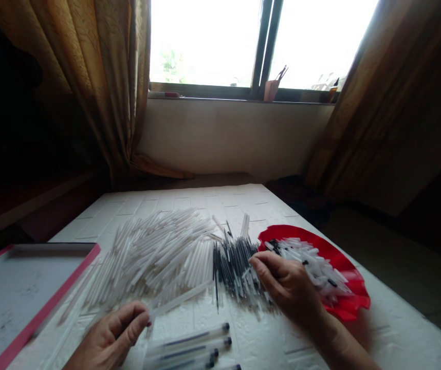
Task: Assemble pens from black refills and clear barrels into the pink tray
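Between the thumb and fingers of my left hand (114, 331) is a clear pen barrel (184, 299), slanting up to the right. My right hand (288, 282) is closed in a pinch above the right side of a pile of dark ink refills (234, 264); what its fingertips hold, if anything, is hidden. Left of the refills spreads a big heap of translucent pen barrels (159, 246). Below, near the front edge of the view, lie several pens (193, 339) with dark ends and dark refills inside. Behind my right hand is a red wavy-rimmed dish (353, 303) of clear caps (305, 252).
A white tray or lid with a pink rim (60, 293) lies at the left. The white table (239, 200) has a brick-pattern cover. Beyond it are a window, tied-back curtains (116, 77) and a pencil cup (271, 91) on the sill.
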Tool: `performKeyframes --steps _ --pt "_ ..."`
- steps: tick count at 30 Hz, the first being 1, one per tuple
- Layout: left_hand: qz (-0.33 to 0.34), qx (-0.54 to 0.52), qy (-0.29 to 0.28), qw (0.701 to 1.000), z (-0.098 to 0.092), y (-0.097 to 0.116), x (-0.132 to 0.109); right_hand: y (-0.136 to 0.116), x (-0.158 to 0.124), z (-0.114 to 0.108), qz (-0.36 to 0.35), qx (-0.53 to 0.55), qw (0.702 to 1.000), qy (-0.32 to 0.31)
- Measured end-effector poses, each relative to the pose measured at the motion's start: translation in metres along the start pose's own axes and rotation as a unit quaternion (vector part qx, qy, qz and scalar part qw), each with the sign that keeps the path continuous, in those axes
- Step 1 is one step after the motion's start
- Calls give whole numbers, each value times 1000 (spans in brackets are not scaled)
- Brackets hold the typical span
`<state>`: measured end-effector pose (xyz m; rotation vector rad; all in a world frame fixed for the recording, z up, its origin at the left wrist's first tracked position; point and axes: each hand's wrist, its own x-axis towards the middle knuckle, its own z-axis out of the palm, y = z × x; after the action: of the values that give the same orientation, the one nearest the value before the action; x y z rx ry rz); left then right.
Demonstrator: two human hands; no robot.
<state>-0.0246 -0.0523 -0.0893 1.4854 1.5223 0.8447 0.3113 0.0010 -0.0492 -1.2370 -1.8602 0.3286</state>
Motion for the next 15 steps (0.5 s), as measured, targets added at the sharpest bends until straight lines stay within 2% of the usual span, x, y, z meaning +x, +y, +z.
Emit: performKeyframes --steps 4,6,11,15 --pt "45 57 -80 994 0 -6 1 -14 -11 20 -84 56 989 -105" --pt "72 82 -102 989 1 -9 1 -20 -18 31 -105 52 980 -159" --pt "133 123 -115 977 5 -6 0 -31 -21 37 -91 64 974 -197" --pt "251 173 -93 948 9 -2 -3 -34 -23 40 -97 30 963 -251"
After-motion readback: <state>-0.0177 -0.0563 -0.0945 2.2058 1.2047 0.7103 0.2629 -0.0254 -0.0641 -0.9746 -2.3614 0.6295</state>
